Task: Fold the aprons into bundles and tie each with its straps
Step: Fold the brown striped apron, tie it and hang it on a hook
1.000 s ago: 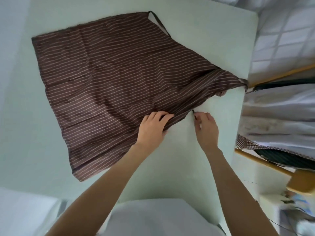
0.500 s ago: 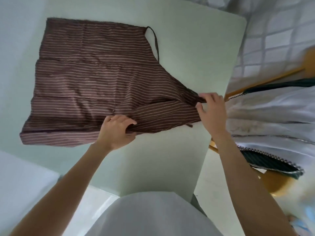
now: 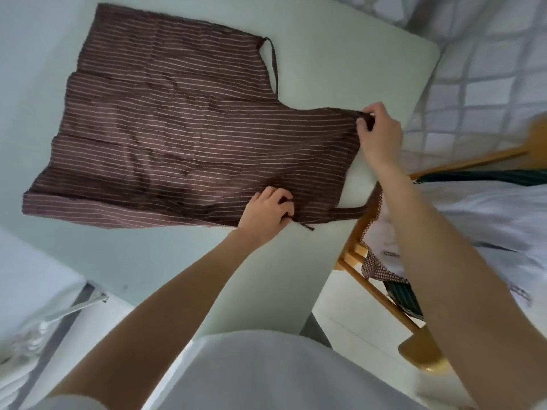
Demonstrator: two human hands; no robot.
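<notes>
Brown striped apron runs leftward from both grips; my right hand pinches its far corner, my left hand its near edge.

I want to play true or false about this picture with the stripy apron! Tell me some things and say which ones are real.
1. The brown striped apron lies spread on the pale table. True.
2. The right hand pinches the apron's top corner. True.
3. The left hand is up in the air, off the apron. False: it grips the apron's near edge.
4. The apron is already rolled into a tied bundle. False: it lies flat and untied.
5. A strap lies on the table at the apron's far side. True.
</notes>
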